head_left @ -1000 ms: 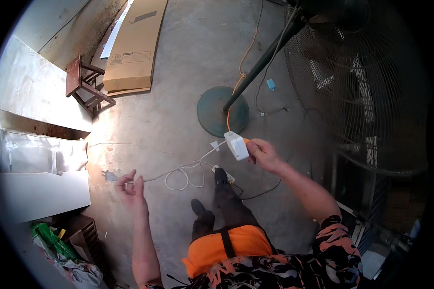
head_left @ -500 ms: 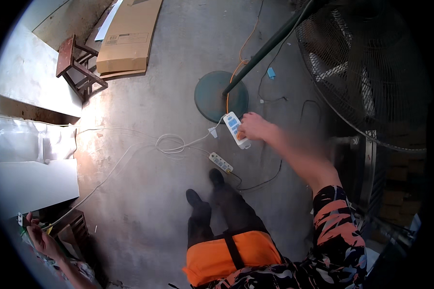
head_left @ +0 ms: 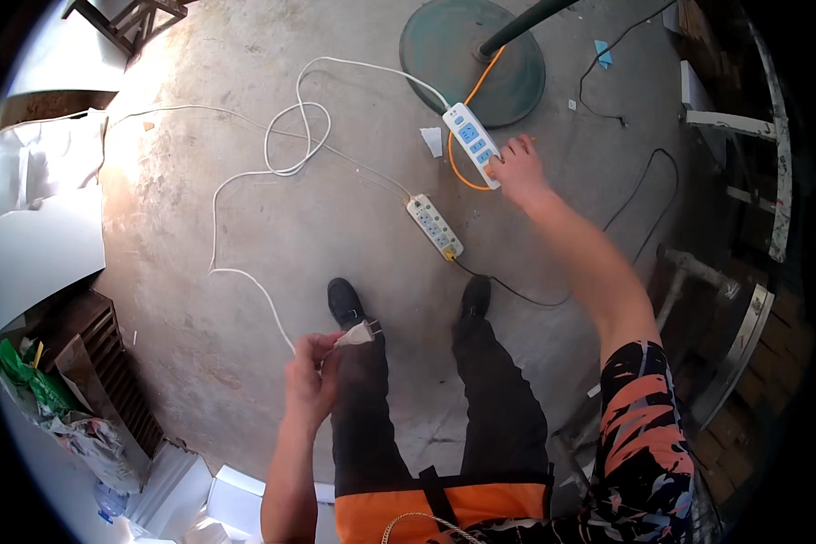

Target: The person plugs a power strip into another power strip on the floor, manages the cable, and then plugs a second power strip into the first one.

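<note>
My left hand [head_left: 310, 381] is closed round a white plug [head_left: 357, 334], its metal prongs pointing right, above my left foot. A white cord runs from it in loops across the floor to a white power strip [head_left: 471, 136] with blue sockets. My right hand [head_left: 519, 172] is closed on the near end of that strip, fingers beside an orange plug. An orange cord [head_left: 460, 170] curves under the strip. Closer to my feet lies a second, cream power strip [head_left: 433, 227] with a yellow plug in its near end; no hand touches it.
The strip's far end is beside a round green base [head_left: 473, 68] with a slanting pole. A black cord [head_left: 603, 68] and blue scrap [head_left: 603, 53] lie to the right. Metal frames [head_left: 734, 127] stand at the right edge. A dark slatted crate [head_left: 122, 363] and green bag [head_left: 36, 376] stand left.
My left hand has come from the far lower left to the front of my legs with the plug. My right hand stays at the strip's near end. The view has shifted.
</note>
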The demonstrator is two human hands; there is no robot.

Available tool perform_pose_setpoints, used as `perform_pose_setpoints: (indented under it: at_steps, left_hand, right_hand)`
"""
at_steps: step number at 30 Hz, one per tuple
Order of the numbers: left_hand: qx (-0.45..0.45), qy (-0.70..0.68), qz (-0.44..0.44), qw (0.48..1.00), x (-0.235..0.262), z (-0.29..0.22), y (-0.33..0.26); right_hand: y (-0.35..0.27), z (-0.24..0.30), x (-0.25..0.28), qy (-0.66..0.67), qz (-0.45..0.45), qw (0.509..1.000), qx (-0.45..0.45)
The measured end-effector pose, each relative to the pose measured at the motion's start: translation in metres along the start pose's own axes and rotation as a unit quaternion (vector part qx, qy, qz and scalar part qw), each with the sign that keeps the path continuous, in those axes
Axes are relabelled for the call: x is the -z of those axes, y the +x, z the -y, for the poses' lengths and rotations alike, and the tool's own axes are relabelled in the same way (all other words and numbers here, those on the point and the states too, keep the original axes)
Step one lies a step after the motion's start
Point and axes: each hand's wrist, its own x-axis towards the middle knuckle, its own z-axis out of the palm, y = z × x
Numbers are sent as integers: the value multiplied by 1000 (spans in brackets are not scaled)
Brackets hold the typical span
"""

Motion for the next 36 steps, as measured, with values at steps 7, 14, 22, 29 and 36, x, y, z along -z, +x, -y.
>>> perform_pose_setpoints:
  at_steps: [7, 14, 22, 29, 36]
  left_hand:
    - [231, -272, -99, 929, -167, 109, 30]
    - [223, -165, -128, 952, -191, 117, 31]
    - [65, 55, -49, 995, -190, 105, 37]
    - [33, 183, 103, 977, -175, 110, 32]
    - [29, 192, 96, 976, -158, 106, 34]
  right_hand:
    - [-24, -30, -152, -106, 175, 975, -91]
    - [-94, 142, -91, 695, 236, 592, -333]
    - [-65, 240, -40, 717, 72, 510, -469]
    - [-39, 181, -168, 353, 180, 807, -438]
    - [-29, 170, -183, 275, 281, 873, -288]
